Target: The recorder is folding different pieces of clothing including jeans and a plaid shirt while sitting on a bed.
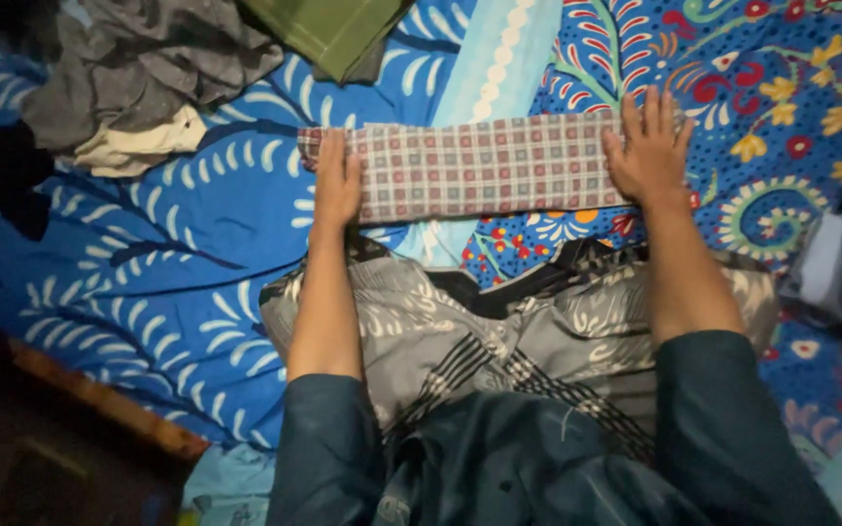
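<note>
The blue patterned bedsheet (177, 263) carries everything. At its upper left edge lies a grey crumpled garment (138, 58) over a cream cloth (138, 146). 1 folded green cloth (328, 29) sits at its top edge.

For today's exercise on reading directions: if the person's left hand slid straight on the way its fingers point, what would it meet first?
The left hand lies flat on the checked folded cloth, fingers pointing away from the person. Just past the cloth's far edge it would probably meet the blue patterned bedsheet first; the green folded cloth lies farther on.

matt checked cloth (479, 168), patterned cotton sheet (148, 263)
</note>
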